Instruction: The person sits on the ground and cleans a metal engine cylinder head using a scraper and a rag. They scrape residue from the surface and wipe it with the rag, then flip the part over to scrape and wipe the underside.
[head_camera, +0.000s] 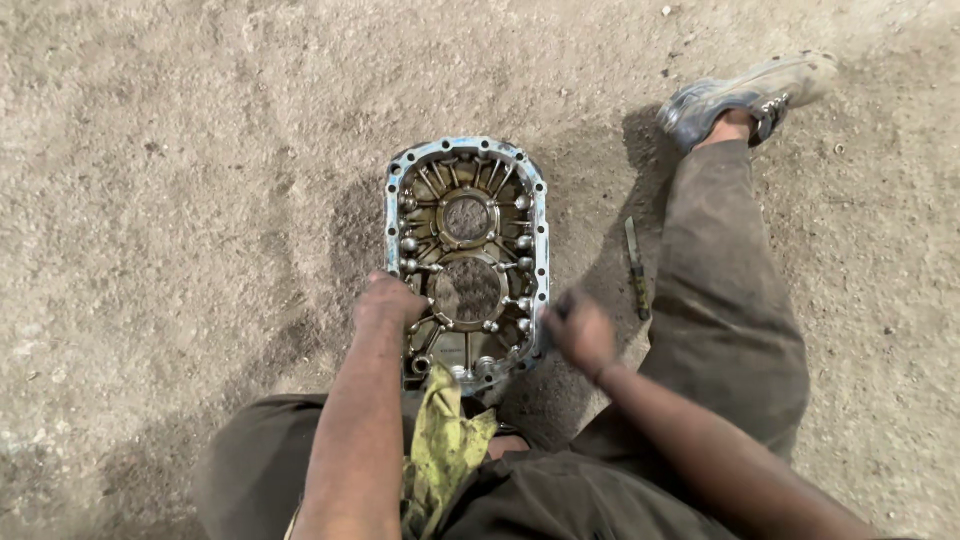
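A metal housing cover (467, 255) with a blue-stained flange, inner ribs and two round openings lies on the sandy ground. My left hand (388, 302) grips its left edge near the lower opening. My right hand (579, 330) is blurred and closed on the cover's lower right rim; whether it also holds a small tool I cannot tell. A yellow-green rag (445, 450) hangs over my lap just below the cover.
My right leg (725, 290) stretches out to the right, ending in a worn shoe (750, 95). A thin metal tool (636, 268) lies on the sand between the cover and that leg. Bare sandy ground (180, 200) surrounds everything.
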